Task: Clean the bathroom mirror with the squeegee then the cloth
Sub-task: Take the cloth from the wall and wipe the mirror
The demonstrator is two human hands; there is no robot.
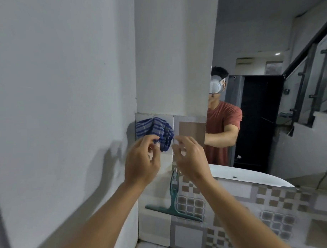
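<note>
A blue striped cloth (155,129) hangs bunched on the tiled wall strip, left of the mirror (267,36). My left hand (141,161) is raised to the cloth's lower edge, with thumb and fingertips pinched on the fabric. My right hand (189,156) hovers just right of the cloth with its fingers spread and nothing in it. A teal squeegee (175,203) hangs on the tiles below my hands, handle up and blade at the bottom; neither hand touches it. The mirror reflects a person in a red shirt.
A plain white wall (56,109) runs close along the left. Patterned brown and grey tiles (273,209) cover the wall under the mirror. A white curved rim (244,176) shows along the mirror's lower edge. A staircase railing and a dark doorway appear in the reflection.
</note>
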